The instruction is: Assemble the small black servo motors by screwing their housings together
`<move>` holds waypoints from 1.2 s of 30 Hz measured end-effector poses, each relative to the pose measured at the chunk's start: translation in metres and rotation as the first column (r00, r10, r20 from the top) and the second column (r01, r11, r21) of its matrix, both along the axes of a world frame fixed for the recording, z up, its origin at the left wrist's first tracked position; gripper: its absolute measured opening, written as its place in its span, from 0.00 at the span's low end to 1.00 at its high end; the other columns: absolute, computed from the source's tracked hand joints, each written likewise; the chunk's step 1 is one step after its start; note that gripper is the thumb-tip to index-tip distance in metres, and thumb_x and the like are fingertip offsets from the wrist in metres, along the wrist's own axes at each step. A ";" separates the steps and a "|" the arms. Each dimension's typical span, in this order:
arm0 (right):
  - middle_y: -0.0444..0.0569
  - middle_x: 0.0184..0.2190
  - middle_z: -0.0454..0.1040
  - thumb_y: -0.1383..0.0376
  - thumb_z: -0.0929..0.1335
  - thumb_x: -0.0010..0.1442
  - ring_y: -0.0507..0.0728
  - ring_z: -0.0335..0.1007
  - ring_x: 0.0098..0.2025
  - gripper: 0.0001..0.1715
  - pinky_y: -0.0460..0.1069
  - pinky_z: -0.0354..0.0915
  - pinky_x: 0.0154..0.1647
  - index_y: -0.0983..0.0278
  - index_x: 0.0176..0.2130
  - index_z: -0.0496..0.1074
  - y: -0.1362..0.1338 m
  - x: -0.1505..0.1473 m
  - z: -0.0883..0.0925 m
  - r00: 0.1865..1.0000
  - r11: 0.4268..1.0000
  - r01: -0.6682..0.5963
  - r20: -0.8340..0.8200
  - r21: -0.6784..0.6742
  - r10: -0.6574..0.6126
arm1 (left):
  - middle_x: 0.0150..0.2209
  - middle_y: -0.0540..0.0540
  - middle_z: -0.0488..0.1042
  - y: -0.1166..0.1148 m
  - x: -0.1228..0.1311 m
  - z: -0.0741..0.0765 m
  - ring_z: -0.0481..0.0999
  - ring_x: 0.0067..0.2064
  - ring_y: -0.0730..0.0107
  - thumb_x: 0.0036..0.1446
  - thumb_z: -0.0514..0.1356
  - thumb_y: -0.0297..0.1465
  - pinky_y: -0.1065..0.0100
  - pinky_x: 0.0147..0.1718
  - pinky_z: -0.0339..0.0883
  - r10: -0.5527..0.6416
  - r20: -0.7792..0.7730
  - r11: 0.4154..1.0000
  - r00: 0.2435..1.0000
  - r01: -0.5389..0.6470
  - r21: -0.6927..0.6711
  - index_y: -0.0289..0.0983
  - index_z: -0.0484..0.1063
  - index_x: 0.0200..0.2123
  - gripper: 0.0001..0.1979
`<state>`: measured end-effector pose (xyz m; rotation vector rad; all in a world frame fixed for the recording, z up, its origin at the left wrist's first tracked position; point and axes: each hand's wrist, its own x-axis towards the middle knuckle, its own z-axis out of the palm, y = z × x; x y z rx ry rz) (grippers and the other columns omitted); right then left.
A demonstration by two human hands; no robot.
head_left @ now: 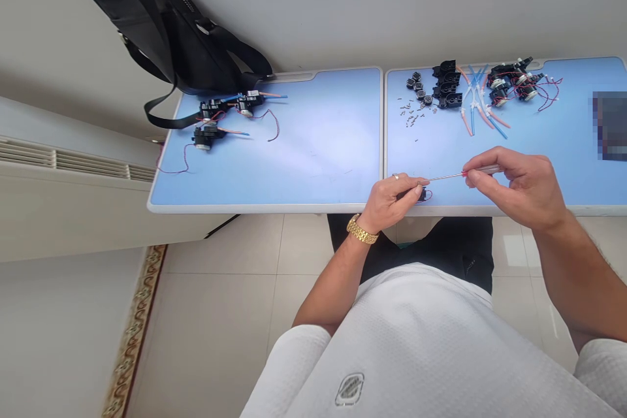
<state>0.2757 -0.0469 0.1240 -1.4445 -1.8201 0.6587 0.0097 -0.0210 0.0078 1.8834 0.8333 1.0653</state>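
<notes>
My left hand, with a gold watch and a ring, is closed round a small black motor part with a red wire at the table's near edge. My right hand pinches a thin screwdriver with a clear red-collared handle. Its metal tip points left and reaches the black part by my left fingers.
Two blue tables stand side by side against the wall. At the far right lie black housings, small round parts, loose screws, blue and orange tubes and wired motors. Assembled units and a black bag sit at the left.
</notes>
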 end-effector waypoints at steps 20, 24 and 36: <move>0.40 0.23 0.79 0.48 0.73 0.74 0.56 0.71 0.24 0.14 0.55 0.61 0.27 0.51 0.38 0.83 0.047 0.014 0.040 0.914 0.924 -0.310 0.197 -0.224 0.355 | 0.34 0.45 0.83 -0.002 0.003 -0.002 0.79 0.33 0.68 0.82 0.56 0.40 0.65 0.37 0.70 -0.006 -0.251 0.990 0.968 0.041 0.134 0.40 0.90 0.53 0.21; 0.39 0.23 0.77 0.51 0.73 0.74 0.55 0.68 0.22 0.15 0.55 0.59 0.28 0.53 0.36 0.81 0.061 0.007 0.043 0.875 0.893 -0.350 0.242 -0.283 0.420 | 0.33 0.46 0.82 -0.002 0.003 -0.003 0.79 0.34 0.68 0.82 0.55 0.39 0.65 0.35 0.66 -0.009 -0.297 0.979 0.955 0.070 0.194 0.40 0.89 0.53 0.21; 0.39 0.25 0.80 0.63 0.72 0.68 0.57 0.75 0.28 0.05 0.54 0.63 0.30 0.54 0.37 0.75 0.065 -0.012 0.040 0.894 0.909 -0.338 0.219 -0.244 0.391 | 0.33 0.47 0.81 -0.002 0.004 -0.003 0.79 0.33 0.68 0.82 0.57 0.39 0.65 0.35 0.67 0.008 -0.295 0.978 0.955 0.054 0.203 0.40 0.89 0.50 0.19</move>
